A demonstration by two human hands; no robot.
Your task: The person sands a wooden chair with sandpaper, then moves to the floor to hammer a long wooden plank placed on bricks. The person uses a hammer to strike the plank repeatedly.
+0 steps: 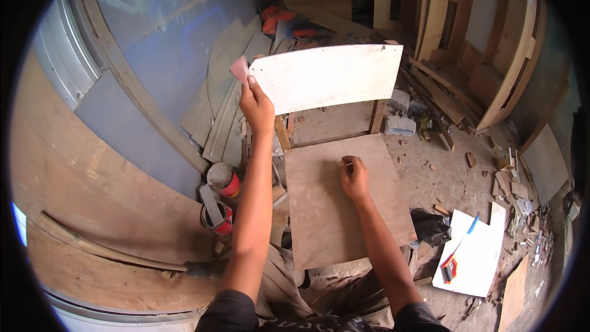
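In front of me stands a wooden chair with a curved white backrest [329, 77] and a flat brown plywood seat [326, 221]. My left hand [255, 106] reaches to the backrest's left end. Its fingers are closed on a folded pinkish piece of sandpaper [239, 71], which sits at that edge. Over the seat, my right hand [354, 178] is curled with thumb and fingers drawn together. Whatever it may hold is too small to make out. Small dark spots dot the corners of the backrest.
Red paint cans [220, 216] stand left of the chair. A handsaw [450, 267] with an orange handle lies on a white board [485, 258] at right. Wood scraps and grey blocks [400, 125] litter the floor. Wooden frames [510, 55] lean at the back right.
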